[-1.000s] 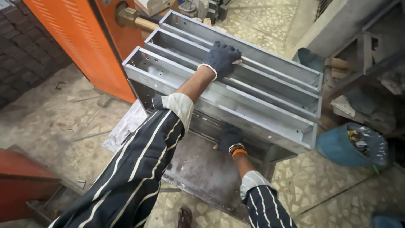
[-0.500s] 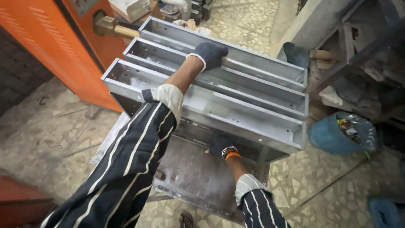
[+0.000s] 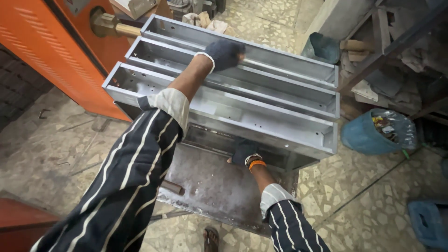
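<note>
Beside the orange machine (image 3: 42, 56), the left hand (image 3: 224, 52) clasps the steel frame's (image 3: 261, 112) middle rail while the right hand (image 3: 243, 151) grips its underside; seemingly mid-lift, needing balanced carrying.

A speckled terrazzo floor (image 3: 373, 196) is seen underfoot, crossed by thin dark joint lines and lit by flat daylight. An orange machine (image 3: 51, 51) is set against the left edge, with dark brick (image 3: 16, 88) glimpsed beside it. A blue bin (image 3: 378, 133), lined with plastic and filled with scraps, is placed at the right. Above it, a dark metal rack (image 3: 396, 42) cluttered with odd parts is made out. A blue crate (image 3: 429, 224) is caught low right.
</note>
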